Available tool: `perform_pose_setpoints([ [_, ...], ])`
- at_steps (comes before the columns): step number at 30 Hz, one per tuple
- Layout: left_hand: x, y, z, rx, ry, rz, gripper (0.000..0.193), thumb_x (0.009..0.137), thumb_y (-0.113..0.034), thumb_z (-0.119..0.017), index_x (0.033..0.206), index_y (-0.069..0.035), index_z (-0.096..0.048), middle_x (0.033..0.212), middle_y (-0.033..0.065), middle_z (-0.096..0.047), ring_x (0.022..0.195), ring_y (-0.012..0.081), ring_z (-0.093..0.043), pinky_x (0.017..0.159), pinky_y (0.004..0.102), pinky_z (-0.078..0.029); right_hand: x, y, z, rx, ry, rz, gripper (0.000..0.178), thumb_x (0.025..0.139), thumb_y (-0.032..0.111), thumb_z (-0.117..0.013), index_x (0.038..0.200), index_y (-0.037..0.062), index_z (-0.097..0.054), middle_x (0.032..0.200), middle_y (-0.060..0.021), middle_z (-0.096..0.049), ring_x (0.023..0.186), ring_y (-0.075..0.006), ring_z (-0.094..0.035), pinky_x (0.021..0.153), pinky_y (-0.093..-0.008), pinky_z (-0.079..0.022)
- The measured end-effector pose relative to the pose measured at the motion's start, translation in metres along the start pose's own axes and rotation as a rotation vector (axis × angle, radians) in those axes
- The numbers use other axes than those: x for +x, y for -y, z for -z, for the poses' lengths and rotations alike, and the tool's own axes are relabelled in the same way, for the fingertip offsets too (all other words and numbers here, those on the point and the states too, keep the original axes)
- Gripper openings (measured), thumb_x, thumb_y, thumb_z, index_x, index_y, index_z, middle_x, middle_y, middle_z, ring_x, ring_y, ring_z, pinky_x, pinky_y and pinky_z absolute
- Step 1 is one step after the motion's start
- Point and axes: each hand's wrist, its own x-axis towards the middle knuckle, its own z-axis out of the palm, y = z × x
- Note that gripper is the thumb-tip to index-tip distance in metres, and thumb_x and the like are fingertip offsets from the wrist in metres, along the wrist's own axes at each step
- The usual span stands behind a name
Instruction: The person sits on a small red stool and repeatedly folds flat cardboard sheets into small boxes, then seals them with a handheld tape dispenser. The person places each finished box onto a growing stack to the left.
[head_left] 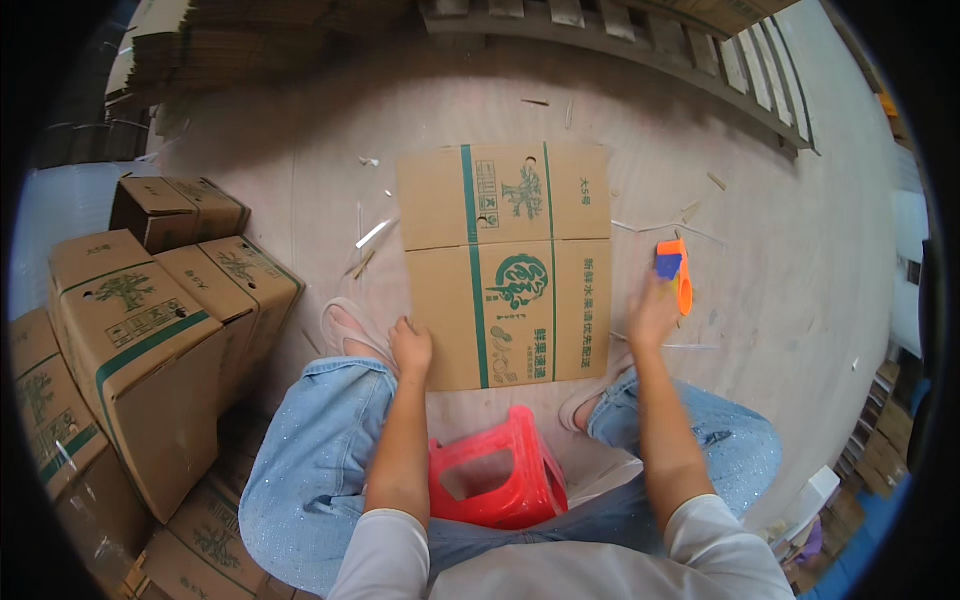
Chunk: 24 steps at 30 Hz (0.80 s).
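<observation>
A flattened cardboard box [430, 290] with green stripes and printed drawings lies on the floor before me, a crease running across its middle. At its near left edge is my left hand [411, 346], fingers curled against the cardboard. Out to the right of the box, my right hand [653, 312] is smeared by motion beside an orange tape dispenser [684, 290] with a blue part. The hand's fingertips meet or overlap the dispenser's blue part; whether they grip it I cannot make out.
A red plastic stool [490, 505] stands between my legs. Several printed cardboard boxes [140, 370] are stacked at the left. Flattened cardboard [200, 50] is piled at the far left, and a wooden pallet [650, 65] lies at the far side. Paper scraps [374, 234] litter the floor.
</observation>
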Motion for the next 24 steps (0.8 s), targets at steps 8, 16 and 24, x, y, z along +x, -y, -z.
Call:
perform_pose_setpoints([
  [8, 0.034, 0.0, 0.013, -0.129, 0.212, 0.159, 0.045, 0.088, -0.036, -0.047, 0.108, 0.001, -0.061, 0.11, 0.0238, -0.06, 0.108, 0.0347, -0.055, 0.093, 0.0413, -0.042, -0.009, 0.016, -0.056, 0.753, 0.465, -0.571, 0.05, 0.088, 0.043, -0.056, 0.106, -0.0038, -0.06, 0.094, -0.0204, -0.064, 0.089, -0.0306, -0.061, 0.082, -0.0385, -0.046],
  [16, -0.009, 0.0, 0.082, -0.995, 0.467, 0.157, 0.056, 0.099, -0.046, -0.03, 0.118, -0.001, -0.058, 0.117, 0.011, -0.061, 0.105, 0.0202, -0.056, 0.092, 0.0334, -0.043, 0.008, 0.032, 0.05, 0.698, 0.255, -0.468, 0.06, 0.094, 0.048, -0.045, 0.089, -0.0094, -0.064, 0.081, -0.0176, -0.065, 0.077, -0.0245, -0.062, 0.076, -0.036, -0.046],
  [24, -0.069, -0.003, 0.094, -0.843, 0.95, -0.215, 0.053, 0.095, -0.047, -0.041, 0.133, -0.01, -0.046, 0.122, 0.0055, -0.058, 0.105, 0.0193, -0.055, 0.09, 0.0377, -0.044, -0.001, 0.038, 0.158, 1.098, 0.448, -0.473, 0.05, 0.098, 0.042, -0.042, 0.114, -0.0022, -0.06, 0.102, -0.0124, -0.067, 0.084, -0.022, -0.064, 0.072, -0.0331, -0.05],
])
